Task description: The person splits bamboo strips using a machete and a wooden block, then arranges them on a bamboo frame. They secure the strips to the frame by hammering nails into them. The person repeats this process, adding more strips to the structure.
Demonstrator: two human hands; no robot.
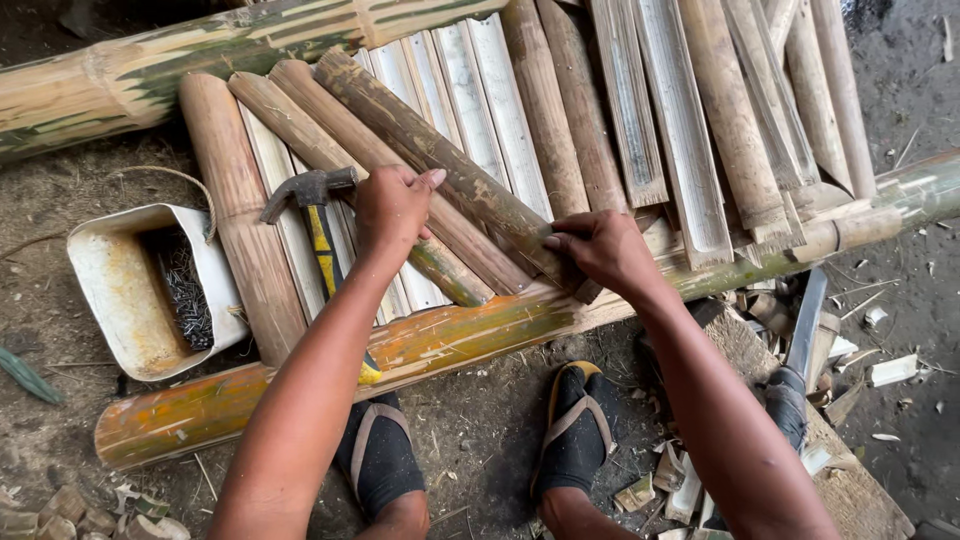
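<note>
**Split bamboo laid slat by slat over 2 poles**

Seen from above: left hand [392,205] pressed down on a dark slat [440,160], fingers curled over its top edge, thumb out. Right hand [600,250] pinching the same slat's lower end between thumb and bent fingers, right where it meets the front pole [480,335]. Slat lying diagonally, crossing the neighbouring slats rather than lined up with them, its upper end near the back pole [180,60]. Hammer [318,215] resting on the slats just left of the left hand, untouched. White tub [120,290] of nails [185,295] on the dirt, beside the left end of the row. Row of slats [640,120] already spread to the right, some pale side up, some rounded side up. Judged roughly midway: most pieces in place, this 1 not yet squared, no nailing visible. Offcuts [680,480] and a blade [806,320] near the sandalled feet [575,430].
</note>
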